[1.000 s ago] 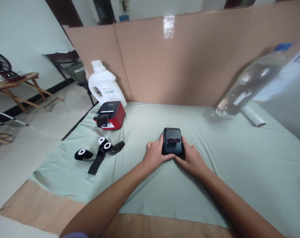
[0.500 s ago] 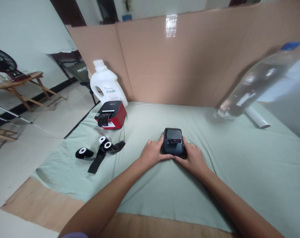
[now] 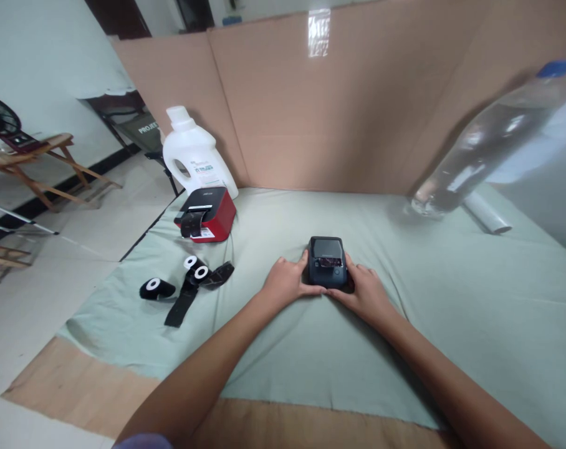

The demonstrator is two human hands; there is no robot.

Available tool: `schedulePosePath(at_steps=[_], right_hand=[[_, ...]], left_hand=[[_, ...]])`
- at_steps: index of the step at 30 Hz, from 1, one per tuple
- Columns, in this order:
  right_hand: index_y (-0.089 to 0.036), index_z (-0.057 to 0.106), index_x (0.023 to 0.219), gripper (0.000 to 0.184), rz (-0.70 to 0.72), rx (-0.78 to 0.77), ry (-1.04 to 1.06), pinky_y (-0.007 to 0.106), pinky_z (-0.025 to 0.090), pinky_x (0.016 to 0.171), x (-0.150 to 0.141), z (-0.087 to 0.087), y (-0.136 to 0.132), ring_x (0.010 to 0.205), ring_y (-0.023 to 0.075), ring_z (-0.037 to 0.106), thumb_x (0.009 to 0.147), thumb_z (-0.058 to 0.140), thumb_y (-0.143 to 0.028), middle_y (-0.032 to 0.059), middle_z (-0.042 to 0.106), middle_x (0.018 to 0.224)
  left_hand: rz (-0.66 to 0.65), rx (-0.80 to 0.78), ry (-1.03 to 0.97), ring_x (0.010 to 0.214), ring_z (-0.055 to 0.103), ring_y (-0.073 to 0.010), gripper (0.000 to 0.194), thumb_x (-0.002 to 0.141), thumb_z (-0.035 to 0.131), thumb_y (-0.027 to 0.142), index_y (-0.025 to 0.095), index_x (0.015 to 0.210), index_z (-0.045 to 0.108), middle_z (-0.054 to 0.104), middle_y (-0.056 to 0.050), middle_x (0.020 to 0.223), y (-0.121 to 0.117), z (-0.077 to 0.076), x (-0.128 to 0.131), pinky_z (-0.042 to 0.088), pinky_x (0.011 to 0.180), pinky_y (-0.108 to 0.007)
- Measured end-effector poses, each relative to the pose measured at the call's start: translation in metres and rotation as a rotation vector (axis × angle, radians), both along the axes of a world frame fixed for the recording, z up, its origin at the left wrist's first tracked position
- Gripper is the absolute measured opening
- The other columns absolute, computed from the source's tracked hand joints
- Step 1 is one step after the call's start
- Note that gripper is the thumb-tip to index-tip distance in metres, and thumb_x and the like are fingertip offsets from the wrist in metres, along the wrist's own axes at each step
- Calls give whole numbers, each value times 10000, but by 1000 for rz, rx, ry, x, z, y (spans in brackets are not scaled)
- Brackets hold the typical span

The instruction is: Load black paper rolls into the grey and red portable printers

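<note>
A small dark label printer (image 3: pixel 328 274) rests on the pale green cloth (image 3: pixel 273 224), with a short dark strip showing at its front slot. My left hand (image 3: pixel 287 280) grips its left side, the thumb stretched along the near edge. On the opposite side my right hand (image 3: pixel 363 284) grips it in the same way, and the two thumbs nearly meet in front. Fingers of both hands are partly hidden behind the printer's sides. To the left lie several black rolls (image 3: pixel 201 273) with white cores, their loose strips spread over the cloth.
A red and black printer (image 3: pixel 222 215) stands at the back left before a white jug (image 3: pixel 196 153). A large clear bottle (image 3: pixel 479 146) leans at the right beside a grey tube (image 3: pixel 489 215). A cardboard panel (image 3: pixel 283 106) walls off the far side.
The camera view has shifted slightly, so most of the scene sits a little higher. Both hands keep their hold on the dark label printer, which stays in place.
</note>
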State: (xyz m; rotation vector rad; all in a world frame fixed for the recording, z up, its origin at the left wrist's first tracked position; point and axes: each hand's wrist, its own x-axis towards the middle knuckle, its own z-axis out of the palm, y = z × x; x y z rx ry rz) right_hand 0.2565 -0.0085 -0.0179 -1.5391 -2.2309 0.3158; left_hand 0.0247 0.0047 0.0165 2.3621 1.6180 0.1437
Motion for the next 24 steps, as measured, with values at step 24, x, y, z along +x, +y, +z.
schedulePosePath(at_steps=[24], right_hand=[[-122, 399, 1561, 872, -16, 33, 4, 377, 428, 774, -5, 8, -5, 838, 308, 622, 875, 652, -598, 89, 673, 832]], left_hand=[[0, 65, -42, 1030, 722, -394, 1110, 779, 631, 837, 62, 1554, 448, 774, -208, 1036, 0, 2, -3, 493, 952, -455]])
